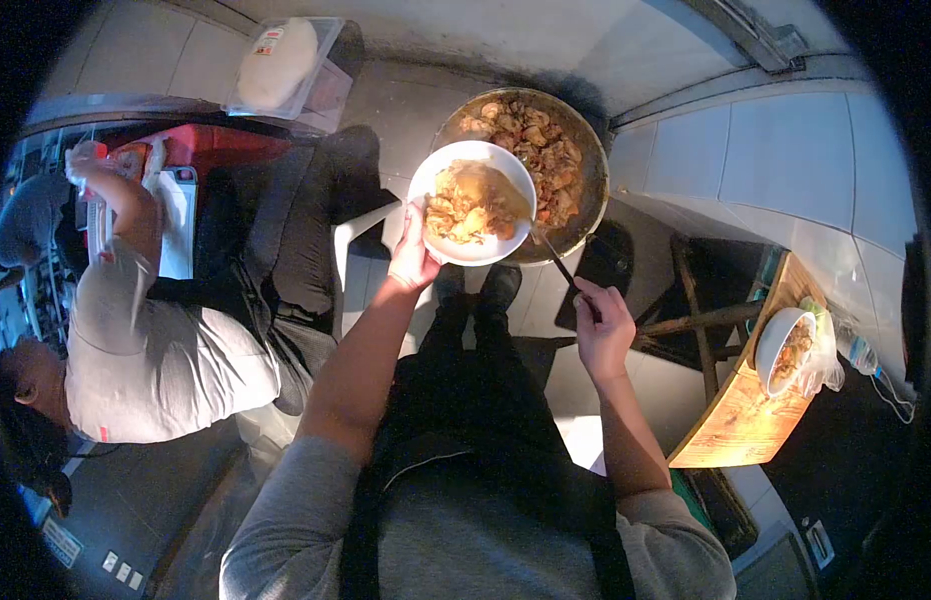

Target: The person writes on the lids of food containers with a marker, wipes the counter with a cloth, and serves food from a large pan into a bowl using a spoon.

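My left hand (414, 258) grips a white bowl (448, 160) by its near left rim, thumb on the edge. Chunky stewed food in brown sauce (466, 215) lies in the bowl. Closed around the dark handle of a serving spoon (558, 262) is my right hand (604, 322). The spoon's far end reaches the bowl's right edge; its head is hard to make out against the food. Beneath and behind the bowl is a large round pan (596, 190) of the same stew (536, 140), partly covered by the bowl.
At right, a second filled bowl (783, 352) stands on a wooden board (741, 425), beside a plastic bag (824, 365) and bottle (860, 352). A clear plastic tub (326, 50) is at the back left. Another person (176, 350) sits close at left, beside a white chair (344, 265).
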Tool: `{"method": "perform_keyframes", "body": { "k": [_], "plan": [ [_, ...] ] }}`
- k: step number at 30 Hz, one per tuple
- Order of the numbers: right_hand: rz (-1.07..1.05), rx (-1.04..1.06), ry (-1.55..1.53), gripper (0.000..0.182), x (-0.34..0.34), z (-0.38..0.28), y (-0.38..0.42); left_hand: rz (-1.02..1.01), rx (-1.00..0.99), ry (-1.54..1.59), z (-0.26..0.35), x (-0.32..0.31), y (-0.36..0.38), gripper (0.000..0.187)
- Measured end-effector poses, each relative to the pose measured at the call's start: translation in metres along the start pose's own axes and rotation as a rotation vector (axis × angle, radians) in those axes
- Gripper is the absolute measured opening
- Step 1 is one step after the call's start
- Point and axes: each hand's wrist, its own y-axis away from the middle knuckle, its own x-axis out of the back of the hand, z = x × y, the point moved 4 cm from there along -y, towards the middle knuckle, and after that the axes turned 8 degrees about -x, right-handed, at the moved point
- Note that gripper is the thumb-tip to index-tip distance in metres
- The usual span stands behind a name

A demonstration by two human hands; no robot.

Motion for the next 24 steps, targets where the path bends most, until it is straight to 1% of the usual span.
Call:
{"method": "perform_keyframes", "body": {
  "k": [2, 5, 6, 8, 9, 10, 13, 14, 17, 19, 20, 23, 24],
  "plan": [
    [-0.077, -0.121, -0.256, 0.025, -0.006, 0.017, 0.005, -0.032, -0.017, 0.002, 0.003, 0.000, 0.001, 0.078],
    [-0.214, -0.419, -0.507, 0.031, 0.001, 0.021, 0.005, -0.077, -0.027, 0.006, 0.007, 0.001, 0.004, 0.079],
    [-0.221, -0.426, -0.556, 0.028, 0.005, 0.025, 0.004, -0.073, -0.031, 0.013, 0.007, 0.007, 0.003, 0.079],
    [-0.208, -0.500, -0.503, 0.028, 0.006, 0.031, -0.002, -0.069, -0.034, 0.026, 0.006, 0.019, 0.003, 0.079],
    [-0.200, -0.540, -0.475, 0.028, 0.007, 0.034, -0.006, -0.067, -0.042, -0.032, 0.012, 0.017, 0.010, 0.080],
    [-0.135, -0.371, -0.372, 0.026, 0.000, 0.043, -0.013, -0.048, -0.053, -0.056, 0.014, 0.020, 0.015, 0.080],
    [-0.225, -0.345, -0.075, 0.025, -0.027, 0.060, -0.021, 0.007, -0.057, -0.114, 0.019, 0.043, 0.035, 0.081],
    [-0.317, -0.456, -0.125, 0.026, -0.042, 0.063, -0.022, 0.107, -0.011, -0.119, 0.018, 0.062, 0.044, 0.081],
    [-0.555, -0.728, -0.236, 0.031, -0.100, 0.090, -0.003, 0.226, 0.021, -0.070, 0.025, 0.073, 0.069, 0.066],
    [-0.498, -0.500, -0.039, 0.029, -0.126, 0.088, -0.002, 0.242, 0.037, -0.057, 0.030, 0.075, 0.084, 0.066],
    [-0.467, -0.387, 0.060, 0.029, -0.132, 0.087, -0.002, 0.208, 0.022, -0.051, 0.031, 0.079, 0.090, 0.066],
    [-0.501, -0.404, 0.201, 0.026, -0.108, 0.063, -0.023, 0.151, -0.010, -0.024, 0.036, 0.080, 0.103, 0.066],
    [-0.523, -0.452, 0.236, 0.023, -0.095, 0.056, -0.032, 0.140, -0.019, -0.013, 0.039, 0.079, 0.104, 0.065]
  ]
}}
